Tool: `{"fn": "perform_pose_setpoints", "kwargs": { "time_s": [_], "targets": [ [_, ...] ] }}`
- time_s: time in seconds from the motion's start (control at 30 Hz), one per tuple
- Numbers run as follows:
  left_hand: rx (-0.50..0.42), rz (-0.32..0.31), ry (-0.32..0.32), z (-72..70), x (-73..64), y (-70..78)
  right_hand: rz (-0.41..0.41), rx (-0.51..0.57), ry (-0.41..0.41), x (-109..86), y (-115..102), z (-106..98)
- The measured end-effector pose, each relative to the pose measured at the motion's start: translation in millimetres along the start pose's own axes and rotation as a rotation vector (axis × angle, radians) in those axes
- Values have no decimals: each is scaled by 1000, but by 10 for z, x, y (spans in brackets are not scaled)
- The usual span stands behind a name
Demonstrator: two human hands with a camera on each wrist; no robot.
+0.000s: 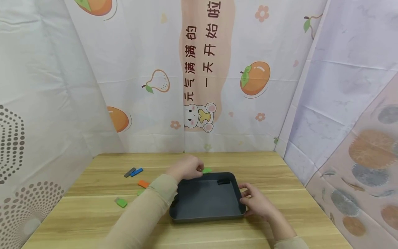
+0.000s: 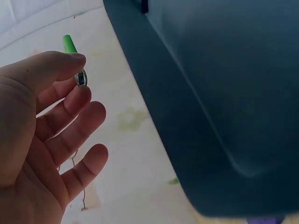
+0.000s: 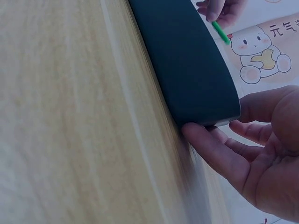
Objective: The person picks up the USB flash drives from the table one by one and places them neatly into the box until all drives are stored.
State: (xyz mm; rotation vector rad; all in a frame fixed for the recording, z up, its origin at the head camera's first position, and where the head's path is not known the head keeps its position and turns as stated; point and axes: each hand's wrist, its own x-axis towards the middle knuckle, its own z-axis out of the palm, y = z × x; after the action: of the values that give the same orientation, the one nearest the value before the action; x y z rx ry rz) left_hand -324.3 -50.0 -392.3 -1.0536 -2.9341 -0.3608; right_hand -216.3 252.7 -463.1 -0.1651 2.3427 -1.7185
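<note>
One green, metal-tipped USB stick is pinched by the left hand at 11 o'clock of the dark-grey, rectangular tray; the right hand grips its 3 o'clock side.

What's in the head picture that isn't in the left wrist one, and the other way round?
Only the head view shows the right-hand grip, a flat orange plastic-looking stick, and a flat blue stick beside a flat grey stick.

Only the left wrist view shows the shiny metal plug on a slim bright-green stick, plus an unclear purple patch.

Both show that green stick, the left-hand grip pinching it, and the shallow dark-grey rectangular tray.
</note>
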Motion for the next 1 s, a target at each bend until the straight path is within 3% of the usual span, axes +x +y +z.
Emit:
{"fn": "perform_pose_setpoints", "kwargs": {
  "time_s": [0.33,0.63,1.0],
  "targets": [
    [58,10,-26,166,167,141,-1,-10,1,17,11,4],
    [143,46,3,311,232,158,5,-4,4,17,11,-5],
    [203,62,-19,458,296,161,11,-2,0,26,9,-15]
  ]
}}
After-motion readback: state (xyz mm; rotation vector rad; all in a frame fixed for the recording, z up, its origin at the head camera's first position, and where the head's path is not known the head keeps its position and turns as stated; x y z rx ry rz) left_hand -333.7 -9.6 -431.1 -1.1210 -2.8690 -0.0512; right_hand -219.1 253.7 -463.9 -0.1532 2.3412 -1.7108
